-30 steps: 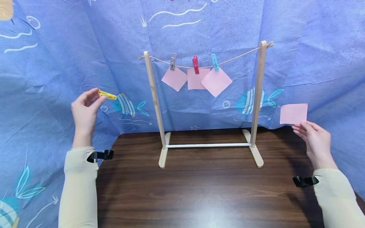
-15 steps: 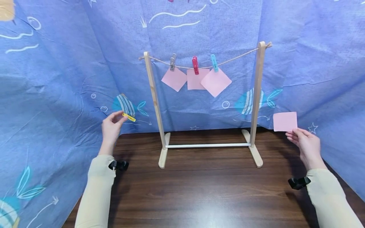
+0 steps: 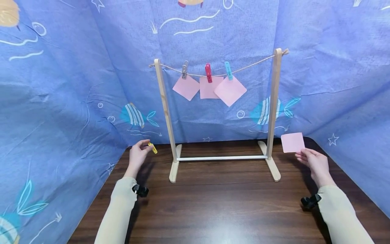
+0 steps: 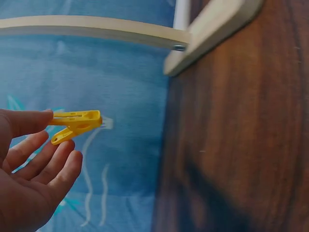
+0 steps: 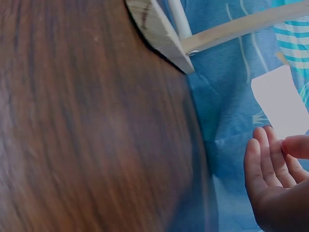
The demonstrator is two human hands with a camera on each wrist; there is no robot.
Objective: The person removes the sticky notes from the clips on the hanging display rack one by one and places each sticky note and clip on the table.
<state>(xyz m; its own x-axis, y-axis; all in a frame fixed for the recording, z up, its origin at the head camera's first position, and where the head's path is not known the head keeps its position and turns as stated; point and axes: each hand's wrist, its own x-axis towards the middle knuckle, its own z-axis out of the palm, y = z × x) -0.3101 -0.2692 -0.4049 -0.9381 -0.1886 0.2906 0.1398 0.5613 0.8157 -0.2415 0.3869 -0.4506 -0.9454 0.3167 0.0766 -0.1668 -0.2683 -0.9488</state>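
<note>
My left hand [image 3: 138, 156], left of the wooden stand, pinches a yellow clothespin [image 4: 77, 123] by its handle end between thumb and fingers. Off the stand's right side, my right hand [image 3: 315, 164] holds a pink square of paper [image 3: 293, 142] by its lower right corner. In the right wrist view this paper [image 5: 281, 100] looks almost white, its edge between thumb and fingers. From the stand's rope [image 3: 256, 65] hang three pink papers, held by a grey clothespin [image 3: 184, 70], a red clothespin [image 3: 208, 73] and a light blue clothespin [image 3: 228, 70]. The middle and right papers overlap.
The stand has two upright posts [image 3: 275, 101], flat wooden feet [image 3: 174, 171] and a white crossbar [image 3: 221, 158]. It stands near the back of a dark brown table [image 3: 213, 206]. A blue sea-patterned cloth [image 3: 213, 125] hangs behind and at both sides.
My left hand has moved right and down with the yellow clothespin, toward the stand. My right hand has come left and lower with its paper. The hung papers stay as they were.
</note>
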